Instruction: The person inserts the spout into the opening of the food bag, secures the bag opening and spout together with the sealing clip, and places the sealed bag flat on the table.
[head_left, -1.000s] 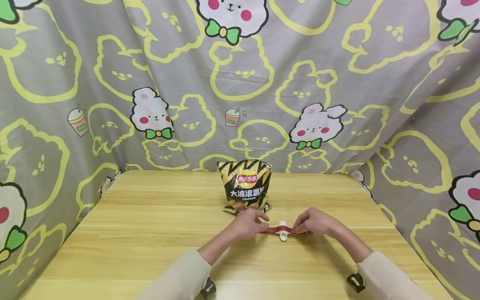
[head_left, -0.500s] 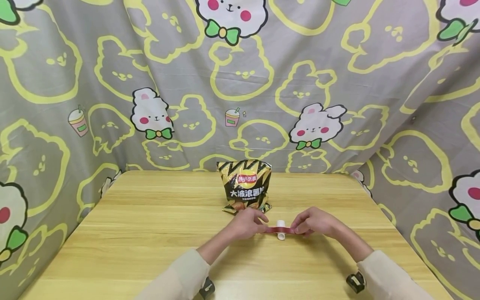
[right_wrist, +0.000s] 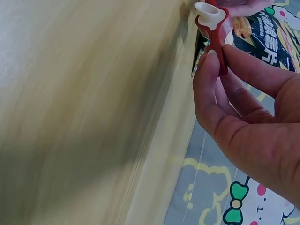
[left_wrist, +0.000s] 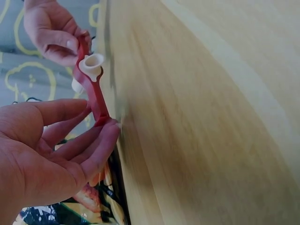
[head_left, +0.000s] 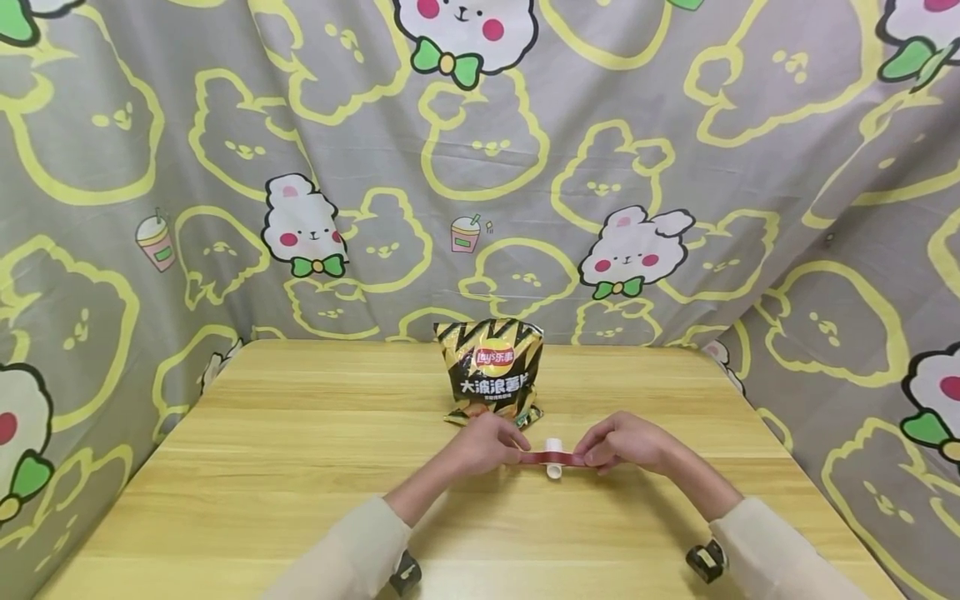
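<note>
A red bag clip [head_left: 534, 458] with a white spout [head_left: 553, 471] through its middle is held crosswise above the table, in front of the chip bag. My left hand [head_left: 483, 443] pinches its left end; in the left wrist view the fingertips meet at that end of the clip [left_wrist: 97, 101]. My right hand [head_left: 628, 442] grips the other end between thumb and fingers, as the right wrist view shows close up. The spout's round mouth [right_wrist: 209, 9] is uncovered. Fingers hide both tips of the clip in the head view.
The black and gold chip bag [head_left: 491, 371] stands on the wooden table [head_left: 315, 433], just beyond the left hand. A grey patterned curtain [head_left: 480, 175] encloses the back and sides. Dark wrist devices [head_left: 707, 560] hang under both forearms.
Both hands have shifted slightly left with the clip between them. The clip has rotated a little, so its red band now shows flatter across the spout. The chip bag stays in place.
</note>
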Demonstrator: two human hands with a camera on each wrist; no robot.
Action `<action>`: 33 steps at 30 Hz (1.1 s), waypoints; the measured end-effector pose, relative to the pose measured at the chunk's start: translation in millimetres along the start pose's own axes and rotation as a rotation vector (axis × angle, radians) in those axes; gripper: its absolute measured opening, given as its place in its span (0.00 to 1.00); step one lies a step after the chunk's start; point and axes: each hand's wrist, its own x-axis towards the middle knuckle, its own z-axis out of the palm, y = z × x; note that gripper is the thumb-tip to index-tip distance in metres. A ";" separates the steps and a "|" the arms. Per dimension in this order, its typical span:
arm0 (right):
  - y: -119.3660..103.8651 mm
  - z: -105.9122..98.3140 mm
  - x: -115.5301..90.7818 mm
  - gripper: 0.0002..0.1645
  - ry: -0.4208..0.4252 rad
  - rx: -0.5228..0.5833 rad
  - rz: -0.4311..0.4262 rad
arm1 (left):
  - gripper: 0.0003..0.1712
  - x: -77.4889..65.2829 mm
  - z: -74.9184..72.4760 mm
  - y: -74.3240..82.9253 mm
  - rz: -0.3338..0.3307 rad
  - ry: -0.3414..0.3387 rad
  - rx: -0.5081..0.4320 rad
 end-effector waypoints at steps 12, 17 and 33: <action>-11.1 8.0 10.9 0.14 -0.025 0.007 -0.041 | 0.07 -11.8 -23.0 -15.5 -0.025 -0.054 -0.136; -18.4 12.4 15.4 0.14 -0.046 0.010 -0.051 | 0.07 -17.6 -33.1 -23.1 -0.035 -0.056 -0.147; -34.1 29.8 32.0 0.10 -0.014 -0.044 -0.036 | 0.10 -33.4 -53.5 -36.1 -0.080 -0.026 -0.181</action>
